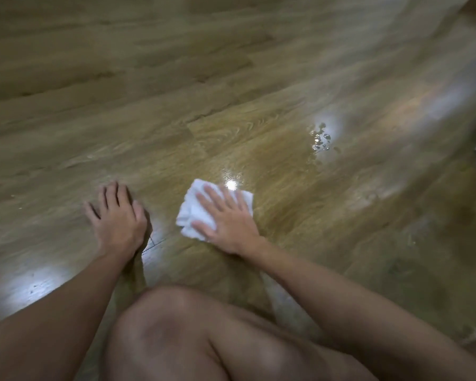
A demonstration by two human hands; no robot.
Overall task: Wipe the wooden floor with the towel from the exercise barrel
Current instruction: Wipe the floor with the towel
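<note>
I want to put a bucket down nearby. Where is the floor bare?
Bare wooden floor lies beyond both hands and left of the left hand. Crowded: the right hand pressing the white folded towel, and water droplets beyond it.

— What's underfoot?
— Tan wood-grain planks [149,78], glossy, seams running diagonally.
— And the light?
— Bright glare patches at two o'clock and eight o'clock, water droplets [320,138] glinting.
</note>
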